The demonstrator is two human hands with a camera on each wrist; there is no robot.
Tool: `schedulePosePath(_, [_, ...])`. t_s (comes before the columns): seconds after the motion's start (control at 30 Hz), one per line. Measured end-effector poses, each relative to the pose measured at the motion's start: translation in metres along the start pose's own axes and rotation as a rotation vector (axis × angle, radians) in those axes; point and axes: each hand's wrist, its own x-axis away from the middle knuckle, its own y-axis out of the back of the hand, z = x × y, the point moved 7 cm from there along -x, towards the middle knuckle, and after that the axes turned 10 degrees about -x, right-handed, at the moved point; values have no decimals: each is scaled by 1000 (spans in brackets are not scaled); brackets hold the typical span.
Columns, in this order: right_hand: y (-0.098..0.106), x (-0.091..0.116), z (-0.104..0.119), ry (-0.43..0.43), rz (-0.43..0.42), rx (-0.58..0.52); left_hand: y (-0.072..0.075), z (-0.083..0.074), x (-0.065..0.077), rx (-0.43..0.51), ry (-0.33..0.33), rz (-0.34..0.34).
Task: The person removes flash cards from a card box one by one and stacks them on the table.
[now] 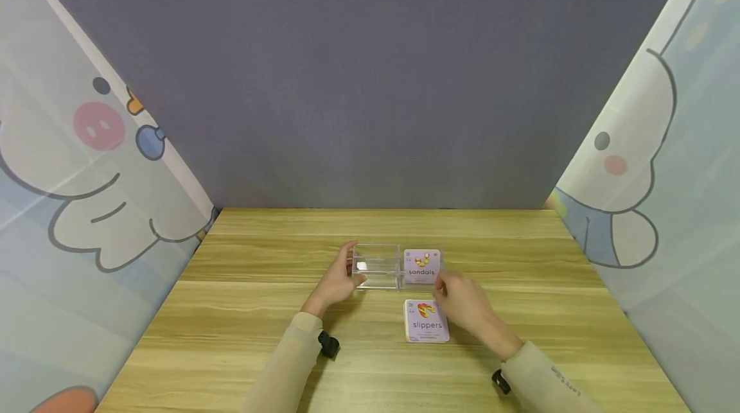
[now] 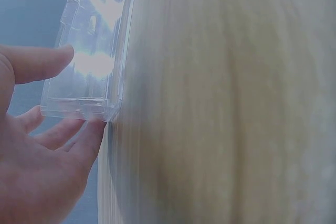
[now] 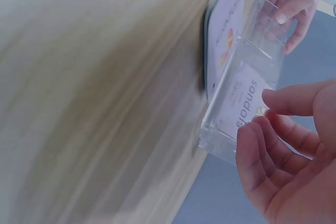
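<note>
A clear plastic box (image 1: 376, 252) with two compartments stands on the table. At its left end my left hand (image 1: 337, 278) grips it, thumb (image 2: 44, 62) at the near side and fingers round the end. A card reading "sandals" (image 1: 421, 266) lies face up in the right compartment. My right hand (image 1: 464, 300) is at that compartment's near right corner, its fingers (image 3: 252, 156) loosely curled with nothing seen between them. Just in front of the box lies a stack of cards with "slippers" (image 1: 426, 321) on top, left of my right hand.
The wood-grain table (image 1: 248, 323) runs back to a plain grey panel (image 1: 370, 79). Cartoon-printed curtains (image 1: 115, 175) hang along the left and right sides. The box's left compartment shows only clear plastic with reflections.
</note>
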Motion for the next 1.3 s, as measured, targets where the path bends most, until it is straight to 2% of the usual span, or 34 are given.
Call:
schedulePosePath(0.27, [7,-3,6,12,-37,-10,0,-1,1,4,3,2])
schedulePosePath(0.57, [16,-6,11,54,-116,-8,-1,1,2,8,16,8])
schedulePosePath(1.3, [27,-18,18,148,-205,-19,-1,1,1,12,0,2])
